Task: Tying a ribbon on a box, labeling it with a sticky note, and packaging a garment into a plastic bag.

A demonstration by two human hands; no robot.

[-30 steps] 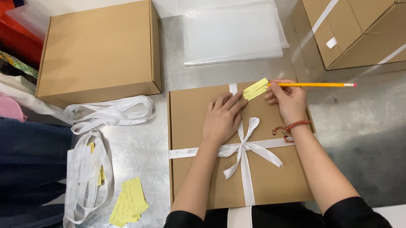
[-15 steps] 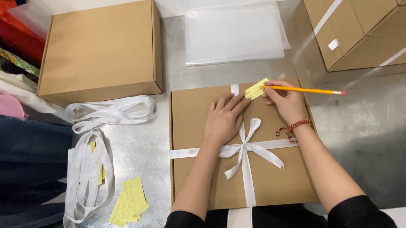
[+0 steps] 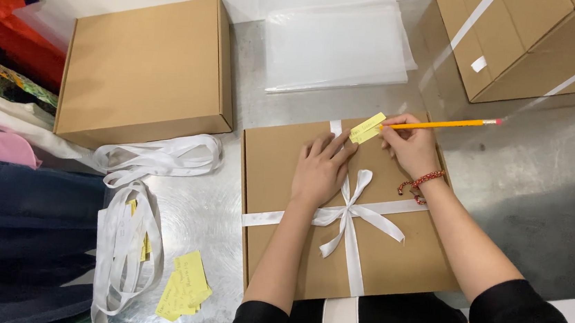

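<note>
So the right hand (image 3: pixel 408 144) is pinched shut around a yellow pencil (image 3: pixel 443 124), tip down on a small yellow slip (image 3: pixel 367 127) that sits at the far edge of the ribboned box (image 3: pixel 279 181), right next to the white ribbon (image 3: pixel 348 219). There's a red beaded bracelet (image 3: pixel 421 182) on that wrist. The left hand (image 3: pixel 320 171) isn't gripping anything, it's just lying flat and open on the lid with the fingertips touching the slip to pin it down.

The box itself is plain brown cardboard, tied crosswise with a bow in the middle, sitting on a shiny metal table (image 3: pixel 199 223) right in front of the person. To the left there's a loose pile of ribbon (image 3: pixel 132 231) and a little stack of yellow slips (image 3: pixel 182 294). Further back, a second brown box (image 3: pixel 143 66), some clear plastic bags (image 3: pixel 339 45), and a big taped carton (image 3: pixel 540 45) off to the right.
</note>
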